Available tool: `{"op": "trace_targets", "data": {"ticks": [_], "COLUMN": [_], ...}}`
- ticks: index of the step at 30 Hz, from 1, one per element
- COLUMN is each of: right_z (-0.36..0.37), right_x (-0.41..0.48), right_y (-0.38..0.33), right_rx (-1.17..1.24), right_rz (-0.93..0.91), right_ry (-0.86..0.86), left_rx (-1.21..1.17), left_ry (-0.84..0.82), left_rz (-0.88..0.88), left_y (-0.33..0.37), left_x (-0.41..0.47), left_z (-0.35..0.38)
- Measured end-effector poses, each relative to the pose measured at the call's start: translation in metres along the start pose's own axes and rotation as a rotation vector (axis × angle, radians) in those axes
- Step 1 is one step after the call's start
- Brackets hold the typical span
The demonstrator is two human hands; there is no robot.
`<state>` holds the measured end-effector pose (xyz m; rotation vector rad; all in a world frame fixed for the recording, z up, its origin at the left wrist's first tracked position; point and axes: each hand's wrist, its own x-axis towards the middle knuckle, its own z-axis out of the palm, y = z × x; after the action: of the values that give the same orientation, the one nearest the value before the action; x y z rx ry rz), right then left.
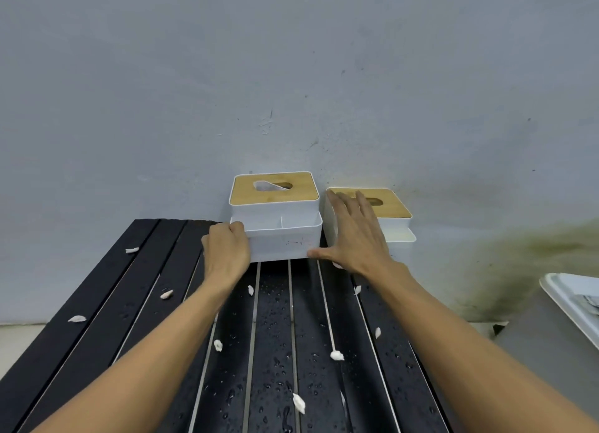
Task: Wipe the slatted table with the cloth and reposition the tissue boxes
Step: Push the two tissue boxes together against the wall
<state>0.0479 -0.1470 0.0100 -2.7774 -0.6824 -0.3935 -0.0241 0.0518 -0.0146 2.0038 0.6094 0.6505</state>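
Observation:
Two white tissue boxes with bamboo lids stand at the far end of the black slatted table (97,303), against the wall. My left hand (227,248) grips the left front corner of the left tissue box (278,225). My right hand (353,238) is spread open, its thumb at that box's right front corner and its fingers lying over the lid of the right tissue box (393,219). No cloth is in sight. Water drops cover the middle slats.
Several small white scraps of tissue (337,355) lie scattered over the slats. A grey stained wall (291,92) rises right behind the boxes. A white tray-like container (564,300) on a grey surface shows at the right edge.

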Motion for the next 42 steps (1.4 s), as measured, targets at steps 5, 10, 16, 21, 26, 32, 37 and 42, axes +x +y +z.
{"op": "trace_targets", "data": {"ticks": [5, 10, 16, 21, 26, 32, 37, 42], "right_z": [0.005, 0.012, 0.019, 0.023, 0.025, 0.026, 0.026, 0.026], "right_x": [-0.002, -0.003, -0.005, -0.005, -0.005, -0.004, -0.003, -0.005], "right_y": [0.020, 0.029, 0.031, 0.032, 0.032, 0.031, 0.028, 0.027], "right_rx": [-0.007, 0.037, -0.084, -0.114, -0.138, -0.137, -0.163, -0.175], "right_rz": [-0.071, -0.086, -0.124, -0.137, -0.142, -0.136, -0.123, -0.115], "right_ry": [-0.008, 0.034, 0.004, 0.012, 0.022, 0.039, 0.039, 0.021], "left_rx": [-0.002, 0.022, 0.037, 0.019, -0.002, -0.011, -0.023, -0.043], "left_ry": [-0.016, -0.017, -0.029, -0.046, -0.061, -0.075, -0.094, -0.141], "left_rz": [0.004, 0.031, 0.048, 0.009, -0.010, -0.021, -0.028, -0.051], "left_y": [0.007, 0.005, 0.002, -0.002, -0.007, -0.006, -0.004, -0.003], "left_x": [-0.011, -0.011, -0.014, -0.015, -0.015, -0.013, -0.012, -0.012], "left_z": [0.017, 0.025, 0.028, 0.033, 0.036, 0.036, 0.033, 0.028]}}
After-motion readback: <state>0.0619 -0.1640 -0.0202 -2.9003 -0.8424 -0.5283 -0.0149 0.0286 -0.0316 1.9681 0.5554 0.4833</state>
